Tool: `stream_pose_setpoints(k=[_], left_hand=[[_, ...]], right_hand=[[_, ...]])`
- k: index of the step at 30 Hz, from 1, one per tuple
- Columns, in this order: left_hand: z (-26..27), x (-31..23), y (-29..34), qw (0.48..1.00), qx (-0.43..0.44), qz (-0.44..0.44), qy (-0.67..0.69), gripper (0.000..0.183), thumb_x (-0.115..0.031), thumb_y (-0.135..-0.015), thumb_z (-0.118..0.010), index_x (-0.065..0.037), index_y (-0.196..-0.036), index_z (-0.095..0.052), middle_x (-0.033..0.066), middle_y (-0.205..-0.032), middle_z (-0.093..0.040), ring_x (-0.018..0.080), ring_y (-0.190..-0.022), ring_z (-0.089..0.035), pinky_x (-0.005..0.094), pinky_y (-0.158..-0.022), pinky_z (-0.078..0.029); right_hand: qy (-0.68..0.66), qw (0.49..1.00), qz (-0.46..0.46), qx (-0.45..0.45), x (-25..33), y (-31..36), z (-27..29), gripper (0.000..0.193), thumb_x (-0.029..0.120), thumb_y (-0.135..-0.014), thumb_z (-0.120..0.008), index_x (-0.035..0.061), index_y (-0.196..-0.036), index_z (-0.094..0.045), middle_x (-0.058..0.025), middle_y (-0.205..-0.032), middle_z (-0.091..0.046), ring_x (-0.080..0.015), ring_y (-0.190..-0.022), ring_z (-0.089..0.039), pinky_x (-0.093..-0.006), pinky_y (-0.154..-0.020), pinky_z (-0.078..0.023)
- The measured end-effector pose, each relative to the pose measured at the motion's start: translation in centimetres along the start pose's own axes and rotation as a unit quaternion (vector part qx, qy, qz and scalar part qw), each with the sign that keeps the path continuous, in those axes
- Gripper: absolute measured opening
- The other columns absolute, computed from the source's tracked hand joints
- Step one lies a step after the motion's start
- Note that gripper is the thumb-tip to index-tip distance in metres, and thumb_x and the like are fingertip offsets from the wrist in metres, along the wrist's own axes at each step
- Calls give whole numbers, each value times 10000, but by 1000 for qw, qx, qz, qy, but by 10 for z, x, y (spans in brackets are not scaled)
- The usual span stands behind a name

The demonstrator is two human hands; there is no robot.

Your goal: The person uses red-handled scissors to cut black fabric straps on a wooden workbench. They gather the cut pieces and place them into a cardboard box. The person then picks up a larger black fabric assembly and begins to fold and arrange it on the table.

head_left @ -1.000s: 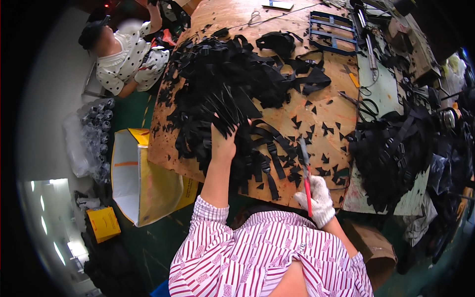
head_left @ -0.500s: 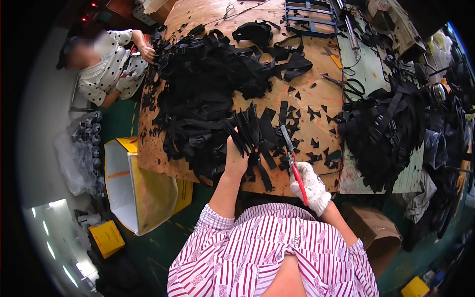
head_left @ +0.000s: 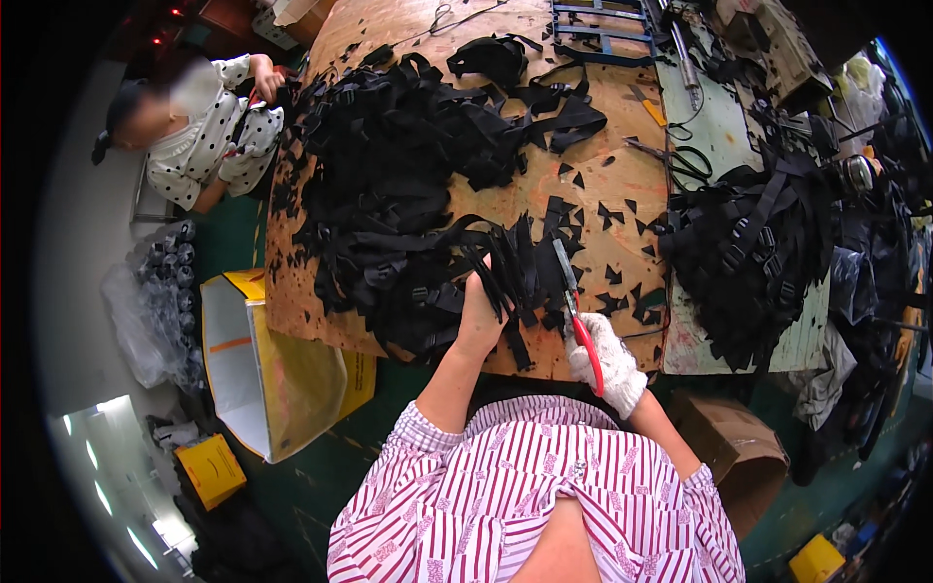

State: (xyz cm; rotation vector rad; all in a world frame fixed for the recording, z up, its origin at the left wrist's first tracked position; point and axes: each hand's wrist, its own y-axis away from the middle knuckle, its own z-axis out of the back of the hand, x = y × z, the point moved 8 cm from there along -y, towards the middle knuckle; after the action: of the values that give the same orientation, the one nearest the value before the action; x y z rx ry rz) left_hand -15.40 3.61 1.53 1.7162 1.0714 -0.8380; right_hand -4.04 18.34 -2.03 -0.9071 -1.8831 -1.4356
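Note:
My bare left hand (head_left: 478, 319) is closed around a fanned bundle of black webbing straps (head_left: 498, 277) at the table's near edge. Just to its right, my right hand (head_left: 604, 361), in a white knitted glove, grips red-handled shears (head_left: 586, 338). Their long grey blades point away from me and lie beside the strap ends, seemingly apart from the bundle. Whether the blades are parted is hard to see. A large heap of black straps and cloth (head_left: 379, 185) lies just beyond and left of my left hand.
Black scraps (head_left: 612, 275) are strewn over the wooden table (head_left: 622, 175). Black-handled scissors (head_left: 685, 160) lie at right, near another strap pile (head_left: 758, 253). A yellow-sided bin (head_left: 301, 379) stands at left and a cardboard box (head_left: 724, 452) at lower right. A co-worker (head_left: 209, 136) is at far left.
My left hand has moved right with the strap bundle, closer to the shears. My right hand has stayed nearly in place. The co-worker's raised hand has shifted back from the heap.

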Motion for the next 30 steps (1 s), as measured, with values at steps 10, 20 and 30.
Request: stream_pose_setpoints(k=[10,20,30], left_hand=[[-14,-12,7,977,28,-101,-183,170,122,-832,-443,-40,-829,-492,-26,-701,-473,35,-622,-471,194,-518,-404],[-13,9,9,997,-4,-20,-78,137,114,-809,-473,-15,-833,-511,-19,-665,-504,53,-583,-502,204,-486,-411],[-13,10,12,993,13,-62,-98,261,-219,-962,-360,-61,-886,-554,-33,-707,-532,36,-578,-505,179,-477,-358]], right_hand=[[-215,974,-68,-39,-16,9,-13,379,221,-811,-620,42,-1080,-420,-22,-685,-466,-89,-439,-411,-208,-392,-365],[-139,989,-35,-43,-15,1,-10,336,140,-781,-594,43,-1052,-421,-16,-673,-455,-95,-443,-413,-216,-395,-356],[-135,989,-41,-38,-7,10,-14,334,162,-796,-572,27,-1060,-419,-27,-660,-469,-104,-420,-419,-228,-388,-369]])
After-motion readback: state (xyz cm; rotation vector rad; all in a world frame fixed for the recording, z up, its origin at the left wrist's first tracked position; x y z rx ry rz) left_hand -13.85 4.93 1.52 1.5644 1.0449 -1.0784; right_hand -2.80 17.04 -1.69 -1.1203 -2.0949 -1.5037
